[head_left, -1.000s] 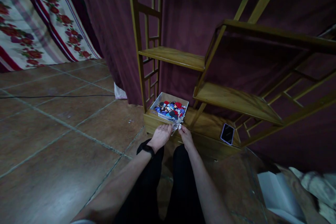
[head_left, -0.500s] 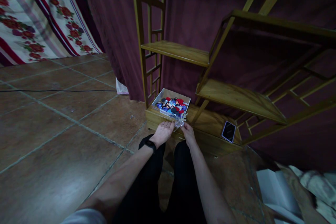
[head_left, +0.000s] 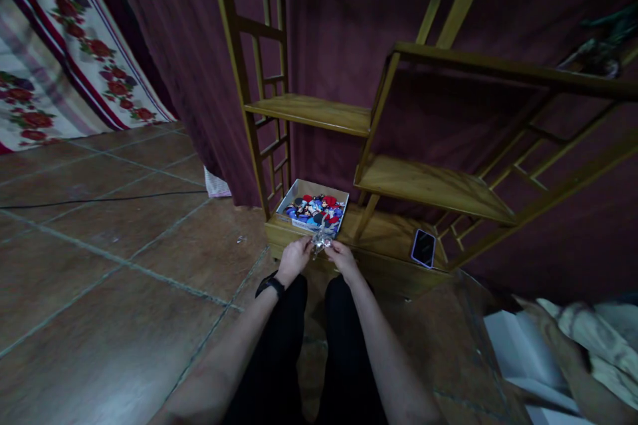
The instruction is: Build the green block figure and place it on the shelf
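Note:
My left hand (head_left: pixel 294 257) and my right hand (head_left: pixel 340 257) meet in front of me, both pinching a small crinkled clear wrapper (head_left: pixel 320 242) between them. A black watch sits on my left wrist. Just beyond the hands, a shallow white box (head_left: pixel 297 189) full of small red, blue and black pieces rests on the lowest board of a wooden shelf unit (head_left: pixel 379 229). My legs in black trousers show below the hands.
A phone (head_left: pixel 423 248) lies on the same low board to the right. Two bare wooden shelves (head_left: pixel 428 186) stand higher up against a dark red curtain. Brown floor tiles and a black cable (head_left: pixel 100 199) spread left. White paper and cloth (head_left: pixel 573 339) lie at the lower right.
The view has swung a little to the right and my hands have drawn closer together round the wrapper, slightly nearer to me. The box and phone stay in place.

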`<state>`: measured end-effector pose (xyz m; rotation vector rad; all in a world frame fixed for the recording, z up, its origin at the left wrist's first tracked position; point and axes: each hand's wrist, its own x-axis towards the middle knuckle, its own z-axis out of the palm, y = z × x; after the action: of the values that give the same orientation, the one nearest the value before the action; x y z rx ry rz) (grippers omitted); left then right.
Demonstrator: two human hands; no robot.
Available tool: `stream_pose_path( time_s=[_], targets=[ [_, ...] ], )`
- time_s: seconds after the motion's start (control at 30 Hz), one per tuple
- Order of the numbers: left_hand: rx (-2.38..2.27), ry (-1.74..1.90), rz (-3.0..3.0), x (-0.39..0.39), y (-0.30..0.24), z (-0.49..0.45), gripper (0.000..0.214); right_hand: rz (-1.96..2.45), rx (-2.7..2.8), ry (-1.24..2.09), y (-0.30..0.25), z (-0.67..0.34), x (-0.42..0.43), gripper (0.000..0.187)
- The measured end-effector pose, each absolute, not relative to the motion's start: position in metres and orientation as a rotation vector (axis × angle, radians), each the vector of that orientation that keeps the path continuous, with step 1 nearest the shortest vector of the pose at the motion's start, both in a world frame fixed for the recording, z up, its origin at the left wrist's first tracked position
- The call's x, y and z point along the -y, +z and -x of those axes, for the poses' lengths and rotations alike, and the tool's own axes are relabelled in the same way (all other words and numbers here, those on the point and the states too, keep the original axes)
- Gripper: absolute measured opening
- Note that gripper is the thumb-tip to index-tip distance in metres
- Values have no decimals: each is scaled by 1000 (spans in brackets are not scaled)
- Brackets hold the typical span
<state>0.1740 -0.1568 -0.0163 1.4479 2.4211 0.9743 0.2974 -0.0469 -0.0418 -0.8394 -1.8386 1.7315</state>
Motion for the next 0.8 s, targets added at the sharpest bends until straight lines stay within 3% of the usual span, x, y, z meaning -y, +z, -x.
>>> stream_pose_path(
  time_s=[0.3,0.47,0.8],
  targets=[
    [-1919,1507,-1045,145,-37,-160,29,879,1751,1818,-38,-291,51,37],
    [-1785,1557,-953,144,-35,-163,37,931,1661,1851,-39,-288,51,44],
    [-1734,1523,-1073,145,-21,-172,29,1015,1715,1755,-45,-279,53,42]
  ],
)
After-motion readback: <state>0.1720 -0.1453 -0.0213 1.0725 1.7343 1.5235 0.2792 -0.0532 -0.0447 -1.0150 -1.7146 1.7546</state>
